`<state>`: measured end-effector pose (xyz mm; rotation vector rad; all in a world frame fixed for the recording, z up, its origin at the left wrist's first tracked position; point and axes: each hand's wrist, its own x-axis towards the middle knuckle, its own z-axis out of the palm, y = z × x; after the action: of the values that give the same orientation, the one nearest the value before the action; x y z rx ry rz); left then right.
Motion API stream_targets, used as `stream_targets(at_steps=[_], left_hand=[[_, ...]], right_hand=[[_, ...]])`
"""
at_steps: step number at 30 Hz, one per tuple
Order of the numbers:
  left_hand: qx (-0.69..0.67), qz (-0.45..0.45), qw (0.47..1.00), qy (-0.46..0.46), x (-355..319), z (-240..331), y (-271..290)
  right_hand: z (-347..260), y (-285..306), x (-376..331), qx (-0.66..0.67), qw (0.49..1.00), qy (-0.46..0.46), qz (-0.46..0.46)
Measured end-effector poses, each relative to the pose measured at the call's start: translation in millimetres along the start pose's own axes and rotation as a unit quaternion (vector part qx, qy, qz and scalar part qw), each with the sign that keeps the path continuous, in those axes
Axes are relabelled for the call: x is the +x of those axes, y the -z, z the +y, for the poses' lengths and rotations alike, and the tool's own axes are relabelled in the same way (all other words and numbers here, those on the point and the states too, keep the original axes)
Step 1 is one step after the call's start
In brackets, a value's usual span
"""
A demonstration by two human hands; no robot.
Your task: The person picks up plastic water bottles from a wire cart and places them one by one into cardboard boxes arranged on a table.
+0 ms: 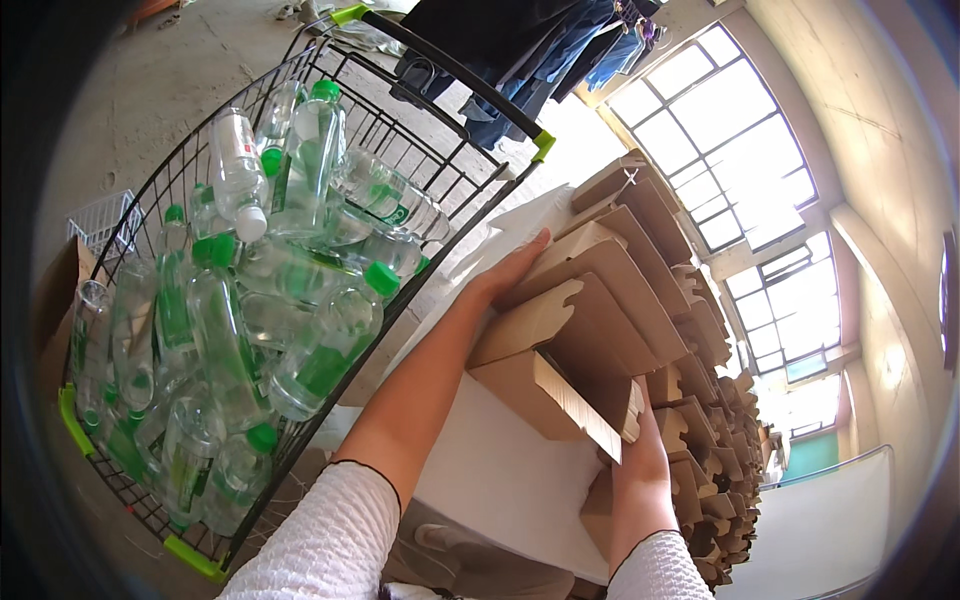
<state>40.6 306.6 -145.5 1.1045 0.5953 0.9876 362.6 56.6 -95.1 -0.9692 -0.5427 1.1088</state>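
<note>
My left hand [505, 275] lies flat against the left side of a stack of flat brown cardboard box blanks [610, 290], fingers stretched along the top pieces. My right hand [640, 455] grips the near lower edge of the same stack, thumb against the corrugated edge of a folded piece [545, 395]. Both hands hold the front blanks, which tilt away from a long row of the same cardboard blanks [715, 430] running off to the right. The stack rests on a white surface [505, 480]. I wear white knit sleeves.
A black wire cart [440, 150] with green corner pieces stands at left, piled with several clear plastic bottles [300, 300] with green labels and caps. Dark clothes [520, 50] hang beyond it. Large windows [730, 140] at right; concrete floor [150, 90] at far left.
</note>
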Motion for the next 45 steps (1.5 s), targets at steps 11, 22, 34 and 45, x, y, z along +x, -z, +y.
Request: stream_targets(at_steps=[11, 22, 34, 45], left_hand=[[-0.036, 0.021, 0.999, 0.022, -7, 9, -8], [-0.074, 0.004, 0.997, 0.023, 4, -2, -4], [-0.052, -0.014, 0.998, 0.044, -8, 14, -3], [-0.116, -0.074, 0.99, 0.023, -18, 28, 3]], right_hand=[[-9, 14, -24, -0.007, 1.0, 0.006, 0.027], [-18, 23, -27, -0.004, 0.999, 0.013, 0.032], [-28, 26, -18, -0.005, 0.999, 0.012, 0.033], [-25, 30, -5, 0.009, 0.999, 0.016, 0.03]])
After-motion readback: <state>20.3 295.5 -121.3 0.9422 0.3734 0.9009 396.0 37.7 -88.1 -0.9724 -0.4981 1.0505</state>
